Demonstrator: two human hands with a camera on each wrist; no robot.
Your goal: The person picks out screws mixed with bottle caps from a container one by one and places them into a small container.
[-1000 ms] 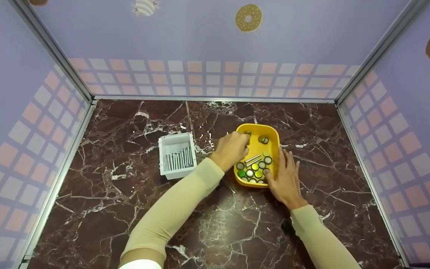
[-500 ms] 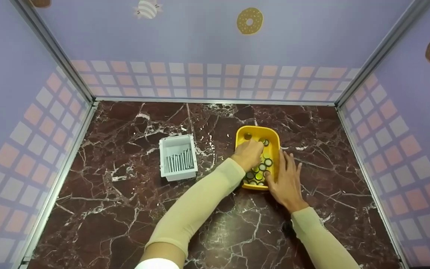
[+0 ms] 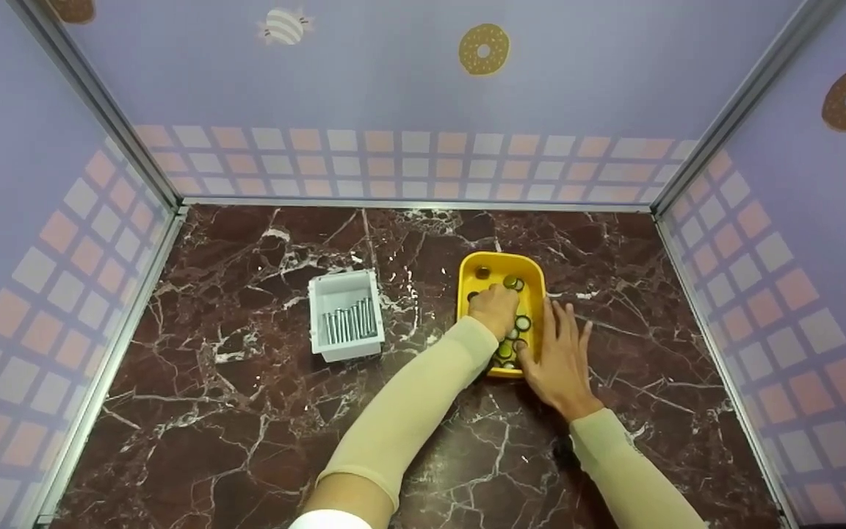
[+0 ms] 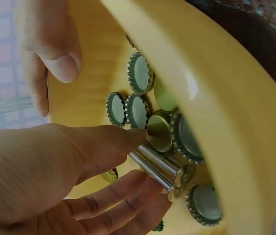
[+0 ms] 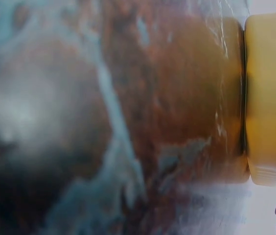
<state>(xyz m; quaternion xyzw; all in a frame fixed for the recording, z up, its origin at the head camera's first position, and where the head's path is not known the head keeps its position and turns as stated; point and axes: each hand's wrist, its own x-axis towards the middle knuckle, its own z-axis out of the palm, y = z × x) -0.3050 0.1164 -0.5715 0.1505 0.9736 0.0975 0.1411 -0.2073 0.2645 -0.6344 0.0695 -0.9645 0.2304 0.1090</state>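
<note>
A yellow plastic bin (image 3: 537,275) holds several bottle caps (image 4: 140,72) and silver metal bolts (image 4: 152,164). My left hand (image 3: 495,308) reaches down into it, knuckles up. In the left wrist view, thumb and fingers pinch two of the bolts, the thumb above and fingertips beneath, close by the caps. My right hand (image 3: 559,364) holds the bin's right wall: its thumb lies over the rim on the inner side, and the fingers stretch along the outside. Left of the bin, a white box (image 3: 346,283) contains a row of similar bolts (image 3: 349,322).
Dark red marbled tabletop (image 3: 247,411) lies under both containers. Patterned purple panels (image 3: 393,88) close off the back and both sides, with metal rails along the edges. Other caps (image 3: 483,272) lie toward the bin's far end.
My left hand has moved from the bin's far left side rightward and nearer, down over the bolts, and now pinches them. The right hand has stayed at the bin's right wall.
</note>
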